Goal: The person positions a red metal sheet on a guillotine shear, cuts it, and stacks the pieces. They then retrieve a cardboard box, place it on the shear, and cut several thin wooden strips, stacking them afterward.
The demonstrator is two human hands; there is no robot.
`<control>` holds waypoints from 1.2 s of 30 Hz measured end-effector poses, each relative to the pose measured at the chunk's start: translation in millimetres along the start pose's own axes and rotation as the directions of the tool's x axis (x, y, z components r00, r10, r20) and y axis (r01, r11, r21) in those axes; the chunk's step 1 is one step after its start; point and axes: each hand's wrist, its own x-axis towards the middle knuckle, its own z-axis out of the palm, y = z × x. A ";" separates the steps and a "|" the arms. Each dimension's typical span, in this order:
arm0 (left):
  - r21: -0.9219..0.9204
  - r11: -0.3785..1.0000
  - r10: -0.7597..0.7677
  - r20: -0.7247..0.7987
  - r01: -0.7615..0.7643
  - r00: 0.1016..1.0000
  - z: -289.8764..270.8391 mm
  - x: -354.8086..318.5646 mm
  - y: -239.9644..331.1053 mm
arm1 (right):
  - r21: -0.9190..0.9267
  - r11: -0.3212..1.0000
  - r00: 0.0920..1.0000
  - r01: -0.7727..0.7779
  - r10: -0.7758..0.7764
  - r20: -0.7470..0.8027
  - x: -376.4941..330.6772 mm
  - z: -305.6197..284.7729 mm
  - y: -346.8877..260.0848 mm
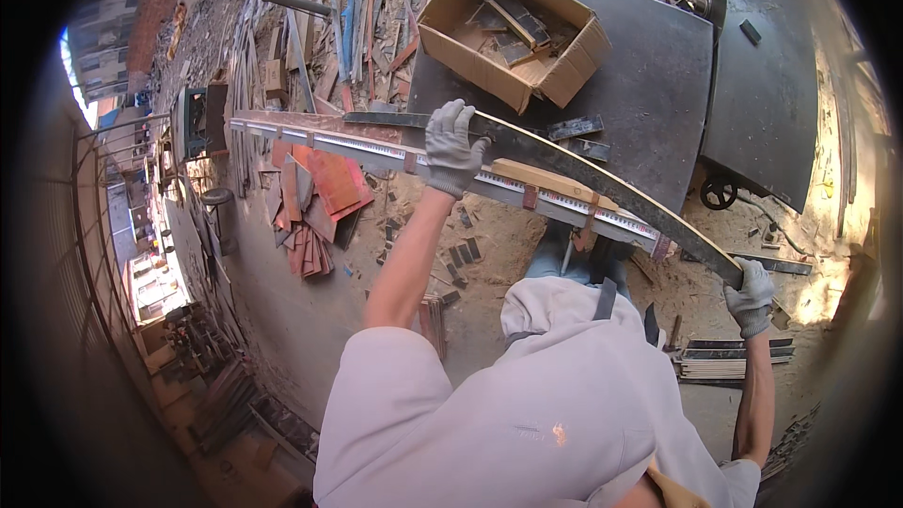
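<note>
A long plywood strip (602,176) with a black face and a pale edge stretches across the front of a dark metal table (649,66). My left hand (454,148), in a grey glove, is closed over the strip left of its middle. At the strip's right end, my right hand (750,298), also gloved, grips it. Along the near side of the strip runs a long rail with a measuring scale (564,199), just under my left wrist. A bare wooden piece (550,179) lies between the strip and the rail.
An open cardboard box (475,64) of black-faced offcuts sits on the table, with small black blocks (576,127) beside it. A handwheel (718,193) is below the right-hand table. Reddish boards (324,193) pile up on the floor at left; stacked strips (734,360) lie at right.
</note>
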 end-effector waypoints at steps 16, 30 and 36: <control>0.117 0.976 0.204 -0.193 -0.184 0.960 -1.9 95.1 117.2 | -0.283 0.941 0.880 0.187 -0.289 -0.377 111.7 -1.4 58.8; -0.245 0.816 0.547 0.038 -0.523 0.836 14.8 167.0 264.1 | -0.268 0.963 0.910 0.014 -0.123 -0.396 82.5 10.0 22.5; -0.471 0.798 0.592 0.490 -0.377 0.641 32.2 179.6 363.3 | -0.123 0.991 0.982 -0.055 0.031 -0.187 46.7 15.6 79.0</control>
